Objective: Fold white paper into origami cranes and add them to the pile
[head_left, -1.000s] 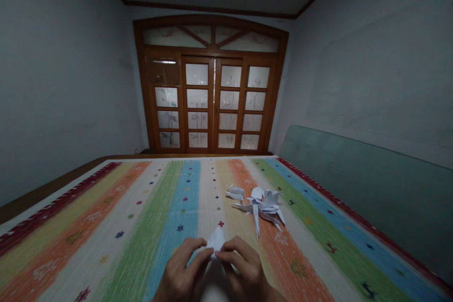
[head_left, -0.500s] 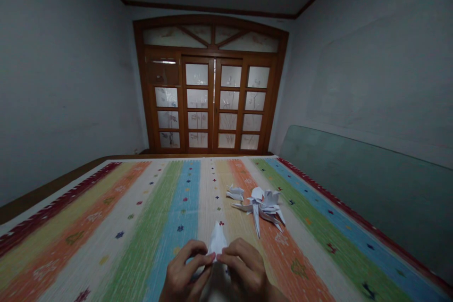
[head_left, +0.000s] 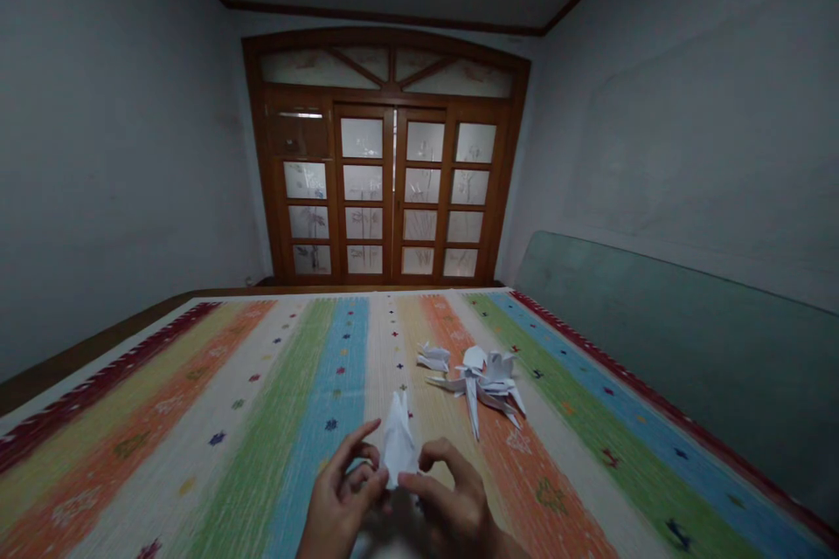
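Observation:
A white folded paper piece (head_left: 398, 444) stands upright between my two hands, its point aimed away from me. My left hand (head_left: 341, 498) pinches its lower left side, with the index finger raised. On the lower right side my right hand (head_left: 452, 502) pinches it with thumb and curled fingers. Both hands hover low over the striped mat (head_left: 262, 419) near the bottom edge of the view.
A cluster of finished white paper cranes (head_left: 488, 380) lies on the mat beyond my right hand, with a smaller folded piece (head_left: 433, 357) to its left. A green padded panel (head_left: 688, 349) lines the right wall. Wooden glazed doors (head_left: 386, 192) stand at the far end.
The paper piece has been raised and stands taller between my fingers. My left index finger has lifted off it. Both hands have shifted slightly downward in view.

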A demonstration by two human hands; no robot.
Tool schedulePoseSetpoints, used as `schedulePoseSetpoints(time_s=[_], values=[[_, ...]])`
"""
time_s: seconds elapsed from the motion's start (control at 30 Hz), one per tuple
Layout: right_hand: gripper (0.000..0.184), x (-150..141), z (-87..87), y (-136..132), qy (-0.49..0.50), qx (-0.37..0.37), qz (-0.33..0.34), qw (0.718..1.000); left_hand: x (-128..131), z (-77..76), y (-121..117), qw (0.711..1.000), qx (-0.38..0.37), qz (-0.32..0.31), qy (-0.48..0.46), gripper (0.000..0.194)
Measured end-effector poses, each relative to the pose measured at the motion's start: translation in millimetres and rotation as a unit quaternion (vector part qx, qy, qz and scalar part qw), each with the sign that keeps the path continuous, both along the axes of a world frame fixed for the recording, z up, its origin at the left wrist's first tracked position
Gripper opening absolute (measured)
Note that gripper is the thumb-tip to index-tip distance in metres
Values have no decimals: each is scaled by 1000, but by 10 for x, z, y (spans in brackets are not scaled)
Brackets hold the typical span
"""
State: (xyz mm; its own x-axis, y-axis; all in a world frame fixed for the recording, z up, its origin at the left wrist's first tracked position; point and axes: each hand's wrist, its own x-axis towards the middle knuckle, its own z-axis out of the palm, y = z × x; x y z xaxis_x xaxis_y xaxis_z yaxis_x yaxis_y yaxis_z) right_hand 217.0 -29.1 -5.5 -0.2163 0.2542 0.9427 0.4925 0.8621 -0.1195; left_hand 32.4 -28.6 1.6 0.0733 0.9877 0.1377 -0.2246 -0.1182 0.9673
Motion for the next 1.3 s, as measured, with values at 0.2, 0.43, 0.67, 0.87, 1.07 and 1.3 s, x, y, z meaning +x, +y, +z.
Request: schedulePoseSetpoints(time_s=[0.2, 0.43, 0.67, 0.87, 1.07, 1.3], values=[[19, 10, -34, 7, -10, -45, 28, 999, 0, 50, 11, 994, -67, -69, -61, 51], [20, 36, -22, 34, -25, -54, 54, 997, -28, 108, 2, 989, -84, -107, -58, 51], [25, 47, -22, 36, -36, -60, 61, 996, -57, 18, 84, 992, -87, -82, -46, 58], [24, 47, -16, 27, -55, -73, 73, 993, -116, -76, 203, 988, -71, -136, -34, 65], [27, 33, -52, 30, -59, -80, 72, 992, -154, -36, 200, 988, -59, -142, 29, 30], [23, 38, -99, 45, -87, -67, 24, 994, -182, 128, 136, 980, 9, -122, 155, 37]])
